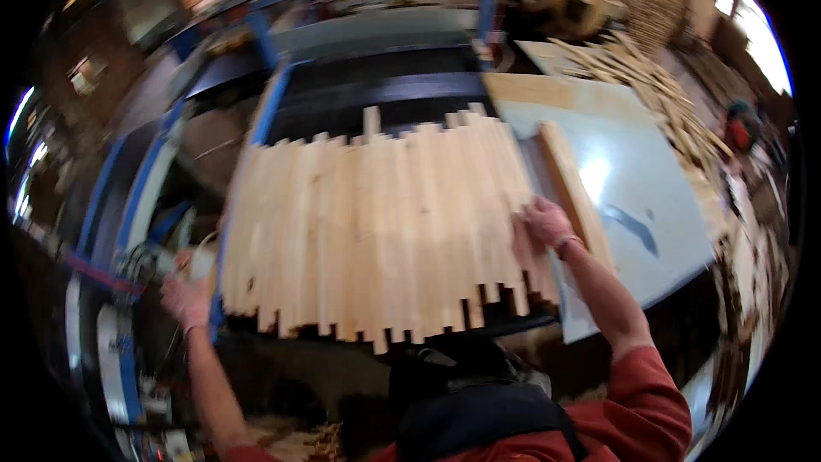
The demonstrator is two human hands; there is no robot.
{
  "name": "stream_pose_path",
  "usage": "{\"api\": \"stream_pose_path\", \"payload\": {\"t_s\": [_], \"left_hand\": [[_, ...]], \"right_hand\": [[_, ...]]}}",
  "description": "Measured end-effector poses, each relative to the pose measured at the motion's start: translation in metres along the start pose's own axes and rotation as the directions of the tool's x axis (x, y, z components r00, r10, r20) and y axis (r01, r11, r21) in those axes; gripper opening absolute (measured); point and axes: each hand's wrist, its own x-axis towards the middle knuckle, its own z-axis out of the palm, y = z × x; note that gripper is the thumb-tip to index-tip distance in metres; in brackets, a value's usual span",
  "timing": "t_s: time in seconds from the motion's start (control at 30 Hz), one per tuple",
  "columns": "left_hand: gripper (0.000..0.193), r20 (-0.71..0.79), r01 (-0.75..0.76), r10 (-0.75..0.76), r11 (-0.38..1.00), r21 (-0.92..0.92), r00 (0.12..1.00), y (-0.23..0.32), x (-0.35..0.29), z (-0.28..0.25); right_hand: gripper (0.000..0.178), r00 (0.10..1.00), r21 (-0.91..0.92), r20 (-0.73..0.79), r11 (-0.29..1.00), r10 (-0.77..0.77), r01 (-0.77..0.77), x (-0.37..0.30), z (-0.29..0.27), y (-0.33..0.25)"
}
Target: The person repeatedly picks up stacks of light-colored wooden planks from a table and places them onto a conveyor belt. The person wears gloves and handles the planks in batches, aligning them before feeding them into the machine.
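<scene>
Head view: wooden strips [376, 222] on black bed [368, 92]; left fingers [175, 289], right fingers [536, 210], grip unclear.

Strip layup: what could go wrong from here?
Sideways pressure from the right hand at the right edge might make the wooden strips buckle or slide.

The left hand is off the strips, left of them, so the left side could shift.

Near ends are uneven; jutting ones might get bumped by the torso.
</scene>
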Motion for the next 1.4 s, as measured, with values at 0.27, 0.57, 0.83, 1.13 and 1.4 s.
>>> {"api": "stream_pose_path", "payload": {"t_s": [0.27, 0.57, 0.83, 1.13, 1.4], "left_hand": [[0.092, 0.266, 0.003, -0.036, 0.992, 0.123, 0.963, -0.023, 0.064, -0.020], [0.052, 0.104, 0.059, 0.722, 0.087, -0.994, 0.684, 0.118, -0.100, -0.078], [0.057, 0.080, 0.427, 0.844, 0.347, -0.835, -0.531, 0.255, -0.282, -0.079], [0.059, 0.080, 0.079, 0.517, 0.279, -0.957, -0.852, 0.398, -0.444, -0.082], [0.052, 0.255, 0.104, 0.515, 0.569, -0.816, -0.818, 0.520, -0.480, -0.079]], "right_hand": [[0.059, 0.996, 0.097, -0.089, 0.995, -0.009, 0.018, 0.018, 0.055, -0.035], [0.055, 0.996, 0.413, -0.048, 0.907, -0.073, 0.086, -0.018, 0.063, -0.042], [0.067, 0.934, 0.466, 0.301, 0.884, -0.192, 0.032, -0.158, 0.009, 0.007], [0.069, 0.977, 0.984, 0.055, 0.156, 0.206, -0.089, -0.364, -0.055, 0.175], [0.066, 0.922, 0.981, 0.000, -0.178, 0.387, 0.074, -0.346, -0.008, 0.225]]}}
